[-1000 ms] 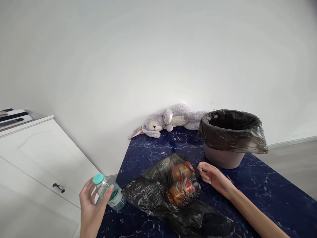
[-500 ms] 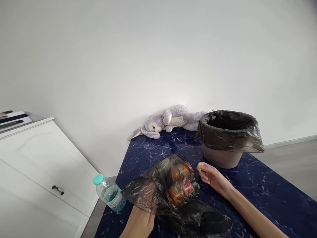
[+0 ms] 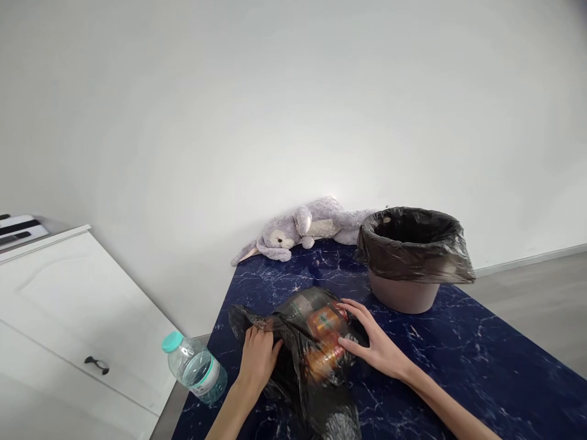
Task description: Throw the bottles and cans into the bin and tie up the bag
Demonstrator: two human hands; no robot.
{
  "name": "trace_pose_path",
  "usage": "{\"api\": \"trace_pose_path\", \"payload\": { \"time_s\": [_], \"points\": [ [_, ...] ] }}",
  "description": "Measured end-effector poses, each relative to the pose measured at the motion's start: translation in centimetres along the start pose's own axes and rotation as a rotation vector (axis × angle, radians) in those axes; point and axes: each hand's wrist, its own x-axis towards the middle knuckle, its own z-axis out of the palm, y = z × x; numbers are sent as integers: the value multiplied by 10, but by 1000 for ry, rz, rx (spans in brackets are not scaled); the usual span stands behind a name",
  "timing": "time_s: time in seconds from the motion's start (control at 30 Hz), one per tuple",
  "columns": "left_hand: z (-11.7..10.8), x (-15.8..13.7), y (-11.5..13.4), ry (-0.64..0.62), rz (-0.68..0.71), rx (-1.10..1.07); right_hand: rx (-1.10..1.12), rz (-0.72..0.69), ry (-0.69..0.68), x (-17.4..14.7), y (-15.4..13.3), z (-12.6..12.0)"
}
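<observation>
A thin black plastic bag lies on the table, and orange-and-red packages show through its film. My left hand is closed on the bunched edge of the bag at its left side. Against the bag's right side rests my right hand, thumb and fingers spread over the packages inside. Left of my left hand stands a clear water bottle with a turquoise cap. What the packages are, I cannot make out.
A brownish bin lined with a black bag stands at the table's right rear. Along the wall lies a lilac plush rabbit. The dark blue marbled table has a white cabinet on its left.
My left hand was under the bag's film and is now outside, gripping its edge. My right hand has moved left onto the bag. The view has shifted slightly.
</observation>
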Motion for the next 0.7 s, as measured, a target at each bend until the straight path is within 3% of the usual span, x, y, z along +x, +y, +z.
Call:
{"api": "trace_pose_path", "payload": {
  "time_s": [0.23, 0.37, 0.53, 0.7],
  "points": [
    [-38, 8, 16, 28, 73, -128, -39, 11, -14, -1, 1, 1],
    [-63, 10, 29, 107, 60, -279, -37, 33, -9, 1, 2, 0],
    [-100, 4, 50, 210, -160, -693, -31, 56, -10, 1, 4, 0],
    [-136, -22, 51, 269, -389, -717, -3, 37, 6, 1, 4, 1]
  ]
}}
